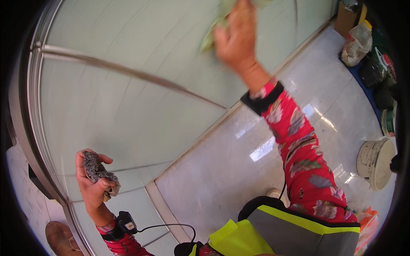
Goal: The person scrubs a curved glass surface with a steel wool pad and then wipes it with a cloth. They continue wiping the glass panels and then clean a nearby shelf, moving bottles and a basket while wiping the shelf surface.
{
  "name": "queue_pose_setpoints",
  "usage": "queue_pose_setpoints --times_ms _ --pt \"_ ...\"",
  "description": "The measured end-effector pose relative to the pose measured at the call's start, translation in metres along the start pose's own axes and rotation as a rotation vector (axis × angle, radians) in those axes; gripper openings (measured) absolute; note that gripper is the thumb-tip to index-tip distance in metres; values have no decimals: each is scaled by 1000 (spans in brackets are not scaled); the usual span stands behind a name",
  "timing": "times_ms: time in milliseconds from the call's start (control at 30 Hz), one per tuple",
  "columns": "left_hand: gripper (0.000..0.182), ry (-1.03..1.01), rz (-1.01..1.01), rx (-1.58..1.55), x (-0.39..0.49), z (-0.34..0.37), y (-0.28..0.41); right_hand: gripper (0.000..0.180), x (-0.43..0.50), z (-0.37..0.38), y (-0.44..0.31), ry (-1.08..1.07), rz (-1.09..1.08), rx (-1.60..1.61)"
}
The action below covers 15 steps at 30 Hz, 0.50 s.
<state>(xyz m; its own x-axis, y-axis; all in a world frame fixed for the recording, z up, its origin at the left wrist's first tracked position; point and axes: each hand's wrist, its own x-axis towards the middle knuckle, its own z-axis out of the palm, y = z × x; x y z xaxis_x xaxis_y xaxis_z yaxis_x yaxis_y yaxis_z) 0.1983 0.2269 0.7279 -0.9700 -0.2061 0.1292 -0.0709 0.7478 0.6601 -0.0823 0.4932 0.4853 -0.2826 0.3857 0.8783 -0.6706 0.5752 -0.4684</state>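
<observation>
My left hand (88, 190), at the lower left, grips a grey steel wool scourer (96, 168). A crumpled, dirty greyish cloth or wad (112, 190) shows under my thumb in the same hand. At the top, my right hand (237, 43) is blurred and lies over a pale green cloth (209, 36) against a smooth, pale panel (134, 28). My palm and fingers hide much of the cloth. Thin curved streaks run across the panel. A metal strip (134, 72) divides it from a second pale panel (89, 105), near which my left hand is held.
Metal framing (35, 105) borders the panels at left. A glossy tiled floor (221, 166) lies to the right. Along the right edge stand a lidded bucket (374, 163), a plastic jug (357, 43) and dark containers (373, 72). A brown shoe (62, 238) shows at lower left.
</observation>
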Motion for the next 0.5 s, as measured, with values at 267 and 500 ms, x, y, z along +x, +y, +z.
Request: queue_pose_setpoints --times_ms 267,500 --pt "84 -55 -333 -125 -40 -17 -52 40 -159 5 6 23 783 -132" --pt "84 -70 -414 -129 -64 -14 -75 57 -225 21 -112 -157 600 144"
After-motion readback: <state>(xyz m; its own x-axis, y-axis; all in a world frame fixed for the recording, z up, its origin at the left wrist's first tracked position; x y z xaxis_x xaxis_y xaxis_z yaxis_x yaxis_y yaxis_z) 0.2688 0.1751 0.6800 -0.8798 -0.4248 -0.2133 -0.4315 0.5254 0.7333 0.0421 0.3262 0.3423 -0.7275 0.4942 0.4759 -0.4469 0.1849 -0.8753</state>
